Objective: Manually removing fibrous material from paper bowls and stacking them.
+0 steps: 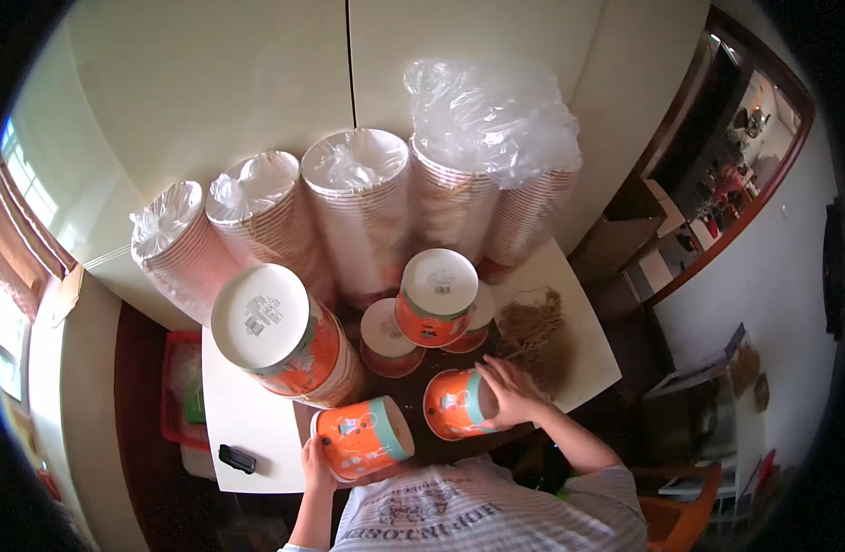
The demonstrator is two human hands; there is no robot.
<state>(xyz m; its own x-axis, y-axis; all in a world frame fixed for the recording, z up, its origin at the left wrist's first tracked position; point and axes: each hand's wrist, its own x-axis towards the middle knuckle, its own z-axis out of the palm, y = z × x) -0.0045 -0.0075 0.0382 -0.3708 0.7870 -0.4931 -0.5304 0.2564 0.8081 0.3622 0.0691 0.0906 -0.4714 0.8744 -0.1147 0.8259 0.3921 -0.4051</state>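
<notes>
My left hand grips an orange paper bucket with a teal band, tilted on its side near the front of the table. My right hand holds a second orange paper bucket by its teal-banded end, also tipped sideways; part of that end is behind the fingers. The two buckets are a small distance apart. Just beyond them, an upside-down bucket rests on two other upturned buckets. To the left stands a tall nested stack of upturned buckets.
Several tall bucket stacks in clear plastic line the back of the white table against a pale cabinet. A tangle of brown strings lies at the right. A small black object sits at the left front. A red crate stands beside the table.
</notes>
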